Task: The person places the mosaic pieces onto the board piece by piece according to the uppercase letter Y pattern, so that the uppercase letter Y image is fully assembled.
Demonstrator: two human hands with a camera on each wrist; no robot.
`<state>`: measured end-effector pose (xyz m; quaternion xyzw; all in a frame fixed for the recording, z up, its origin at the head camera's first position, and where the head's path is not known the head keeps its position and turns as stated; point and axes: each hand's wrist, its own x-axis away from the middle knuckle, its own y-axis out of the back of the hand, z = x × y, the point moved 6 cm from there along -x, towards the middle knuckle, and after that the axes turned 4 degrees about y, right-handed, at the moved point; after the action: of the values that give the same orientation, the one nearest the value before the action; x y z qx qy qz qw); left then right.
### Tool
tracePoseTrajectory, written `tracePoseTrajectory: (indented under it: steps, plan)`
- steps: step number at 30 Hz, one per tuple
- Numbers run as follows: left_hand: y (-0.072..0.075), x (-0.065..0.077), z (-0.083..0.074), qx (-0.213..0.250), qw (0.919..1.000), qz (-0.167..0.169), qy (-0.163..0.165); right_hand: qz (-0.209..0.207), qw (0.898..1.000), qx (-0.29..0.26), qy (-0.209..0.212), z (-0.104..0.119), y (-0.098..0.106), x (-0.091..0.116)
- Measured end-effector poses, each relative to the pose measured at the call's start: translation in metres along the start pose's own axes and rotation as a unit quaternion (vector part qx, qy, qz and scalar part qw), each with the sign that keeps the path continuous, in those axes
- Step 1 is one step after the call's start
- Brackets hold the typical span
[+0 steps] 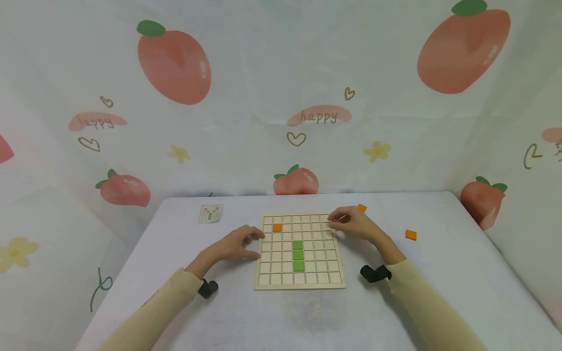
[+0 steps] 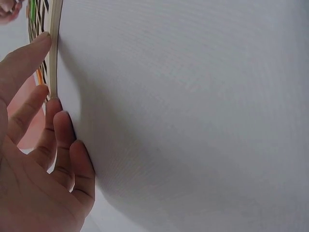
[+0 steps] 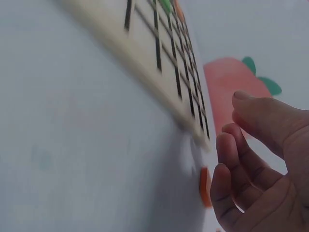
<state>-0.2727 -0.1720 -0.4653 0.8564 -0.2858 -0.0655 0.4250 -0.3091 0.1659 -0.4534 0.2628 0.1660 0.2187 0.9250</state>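
A pale wooden grid board lies flat on the table, with three green tiles in a column and one orange tile near its upper left. At the board's left edge, my left hand rests its thumb and fingertips against the rim; the left wrist view shows its fingers loosely bent. My right hand hovers by the upper right corner. In the right wrist view its thumb and fingers are loosely curled, with nothing visible between them. An orange tile lies just beyond that hand.
Another orange tile lies on the white table to the right. A small paper with a printed grid pattern sits at the back left. A fruit-patterned cloth hangs behind the table.
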Motion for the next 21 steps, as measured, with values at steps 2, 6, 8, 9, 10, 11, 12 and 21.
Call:
tracePoseTrajectory:
  steps: [2,6,8,9,10,11,12,21]
  plan:
    - [0.000,0.000,0.000,-0.001,1.0000,0.000,-0.002,-0.007,1.000,0.008,-0.001,-0.006,0.009,0.008]
    - [0.000,0.000,-0.001,0.000,1.0000,0.001,-0.005,-0.014,1.000,0.022,-0.003,-0.016,0.022,0.020]
    - [0.000,0.000,-0.001,0.002,1.0000,0.001,-0.006,-0.015,1.000,0.024,-0.010,-0.019,0.026,0.024]
    - [0.000,0.001,-0.001,0.003,1.0000,0.001,-0.006,-0.016,0.999,0.024,-0.016,-0.021,0.029,0.026]
    - [0.000,0.001,-0.001,0.003,1.0000,0.001,-0.005,-0.019,0.999,0.027,-0.020,-0.023,0.031,0.027]
    - [0.000,0.001,-0.001,0.002,1.0000,0.000,-0.005,-0.023,0.999,0.030,-0.022,-0.024,0.032,0.028]
    - [0.000,0.001,-0.001,0.001,1.0000,0.000,-0.004,-0.027,0.999,0.033,-0.025,-0.024,0.034,0.029]
    - [0.000,0.002,-0.002,-0.002,1.0000,-0.003,0.003,-0.026,0.997,0.055,-0.040,-0.033,0.038,0.027]
